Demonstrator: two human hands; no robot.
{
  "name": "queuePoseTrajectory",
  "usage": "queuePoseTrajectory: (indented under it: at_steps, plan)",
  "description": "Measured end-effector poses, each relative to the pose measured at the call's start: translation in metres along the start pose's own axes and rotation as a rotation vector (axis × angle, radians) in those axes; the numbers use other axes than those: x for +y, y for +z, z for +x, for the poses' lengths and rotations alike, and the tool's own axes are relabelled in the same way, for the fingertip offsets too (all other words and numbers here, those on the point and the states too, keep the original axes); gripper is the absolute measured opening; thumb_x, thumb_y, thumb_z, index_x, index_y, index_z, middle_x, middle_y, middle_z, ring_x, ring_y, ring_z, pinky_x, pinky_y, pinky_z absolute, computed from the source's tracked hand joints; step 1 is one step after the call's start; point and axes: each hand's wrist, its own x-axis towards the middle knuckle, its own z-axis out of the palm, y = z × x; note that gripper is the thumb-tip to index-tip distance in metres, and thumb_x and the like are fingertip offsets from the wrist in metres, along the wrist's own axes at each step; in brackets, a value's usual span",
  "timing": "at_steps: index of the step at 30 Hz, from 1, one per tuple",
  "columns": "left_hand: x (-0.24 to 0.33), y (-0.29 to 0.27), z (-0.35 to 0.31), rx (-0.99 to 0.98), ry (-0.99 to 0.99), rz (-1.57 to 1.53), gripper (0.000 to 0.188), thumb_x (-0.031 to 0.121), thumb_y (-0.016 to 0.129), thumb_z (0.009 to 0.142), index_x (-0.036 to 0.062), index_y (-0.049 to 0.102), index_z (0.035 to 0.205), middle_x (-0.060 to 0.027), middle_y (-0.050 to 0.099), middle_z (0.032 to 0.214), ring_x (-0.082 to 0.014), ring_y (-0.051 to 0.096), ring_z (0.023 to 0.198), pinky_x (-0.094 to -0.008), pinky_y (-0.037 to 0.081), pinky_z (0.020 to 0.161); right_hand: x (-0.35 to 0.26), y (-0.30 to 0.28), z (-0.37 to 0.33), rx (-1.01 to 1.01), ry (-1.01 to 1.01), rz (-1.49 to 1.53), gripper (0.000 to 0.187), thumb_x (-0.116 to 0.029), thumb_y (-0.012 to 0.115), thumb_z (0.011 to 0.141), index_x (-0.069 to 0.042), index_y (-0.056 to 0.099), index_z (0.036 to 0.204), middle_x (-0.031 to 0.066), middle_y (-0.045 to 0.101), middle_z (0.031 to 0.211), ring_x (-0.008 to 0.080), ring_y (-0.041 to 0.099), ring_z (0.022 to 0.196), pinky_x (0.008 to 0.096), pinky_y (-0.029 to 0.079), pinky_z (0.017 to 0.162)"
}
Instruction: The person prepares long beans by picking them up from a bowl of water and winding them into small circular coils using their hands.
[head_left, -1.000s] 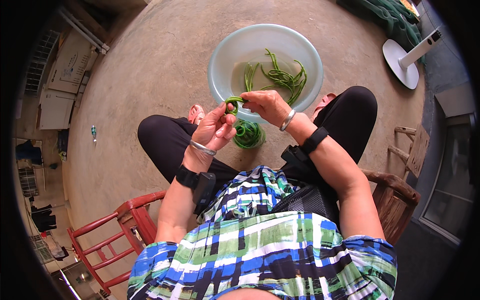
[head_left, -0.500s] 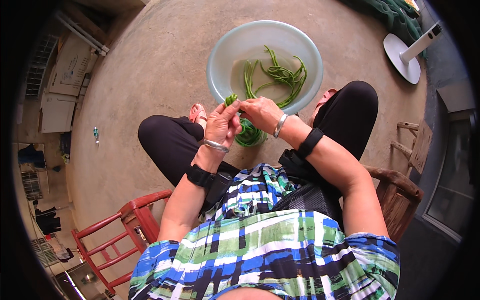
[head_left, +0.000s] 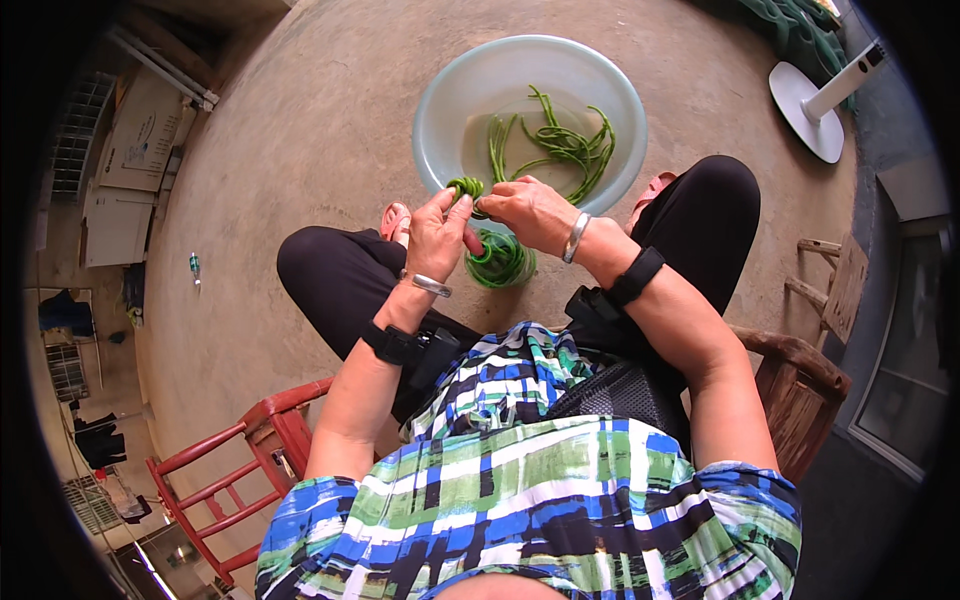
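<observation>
My left hand (head_left: 434, 238) grips a small coiled bundle of green long beans (head_left: 466, 187) between thumb and fingers. My right hand (head_left: 536, 211) is closed against the right side of that bundle, with its fingertips pinching the beans. Both hands hover over the near rim of a pale blue plastic basin (head_left: 428, 130). In the basin, more long beans (head_left: 572, 146) lie loose and tangled in shallow liquid. Below my hands stands a round, see-through container (head_left: 503, 268) with green coils inside; my left hand partly hides it.
A red wooden chair (head_left: 215, 490) is at the lower left, and a brown wooden chair (head_left: 795, 370) at the right. A white round-based stand (head_left: 805, 110) and green netting (head_left: 790, 30) are at the far right. A small bottle (head_left: 195, 268) lies on the concrete floor (head_left: 300, 120).
The bean bundle now shows as a larger coil above my left fingers. My right hand has shifted slightly right and up, and the left hand has turned a little.
</observation>
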Motion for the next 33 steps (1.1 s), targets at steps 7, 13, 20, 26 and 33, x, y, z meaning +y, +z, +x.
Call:
queuePoseTrajectory:
  at_steps: [7,13,20,26,33]
  plan:
    - [0.022,-0.012,-0.001,-0.241,-0.13,0.01,0.03,0.001,0.06,0.074,0.0012,0.055,0.103,-0.0044,0.065,0.072,-0.0051,0.053,0.047,-0.0184,0.037,0.036,0.004,-0.006,0.004,0.104,-0.119,0.124,0.008,-0.003,0.06,0.074,-0.005,0.061,0.082,0.012,0.06,0.07,0.0315,0.061,0.068,0.0395,0.049,0.059]
    - [0.029,-0.011,0.0,-0.247,-0.149,0.052,0.031,0.0,0.068,0.07,-0.0001,0.057,0.099,-0.0047,0.064,0.073,-0.0065,0.054,0.048,-0.0191,0.041,0.038,-0.008,-0.014,0.004,0.162,-0.05,0.216,0.013,-0.005,0.064,0.074,-0.006,0.062,0.087,0.0115,0.063,0.076,0.0299,0.063,0.072,0.0367,0.051,0.062]
    - [0.021,-0.017,0.004,-0.235,-0.055,0.015,0.016,0.008,0.061,0.085,-0.001,0.059,0.098,-0.0081,0.066,0.073,-0.0082,0.058,0.051,-0.0188,0.043,0.04,-0.013,-0.021,0.005,0.175,-0.016,0.258,0.016,-0.006,0.066,0.074,-0.006,0.062,0.089,0.011,0.064,0.077,0.0284,0.064,0.072,0.0345,0.052,0.063]
    - [0.031,-0.017,0.003,-0.212,-0.204,0.007,0.014,0.01,0.062,0.084,-0.0006,0.06,0.093,-0.0084,0.063,0.066,-0.0068,0.051,0.041,-0.0177,0.039,0.035,-0.011,-0.024,0.008,0.26,0.027,0.259,0.013,-0.008,0.067,0.075,-0.004,0.063,0.087,0.0112,0.065,0.077,0.0242,0.066,0.069,0.03,0.052,0.06]
    - [0.028,-0.02,0.001,-0.176,-0.266,-0.124,0.014,0.01,0.061,0.083,-0.0006,0.06,0.091,-0.0066,0.059,0.06,-0.0071,0.048,0.038,-0.0184,0.039,0.033,-0.001,-0.029,0.009,-0.001,0.477,0.886,0.022,-0.014,0.052,0.093,0.005,0.061,0.098,0.0078,0.066,0.082,0.0111,0.064,0.07,0.0224,0.051,0.065]
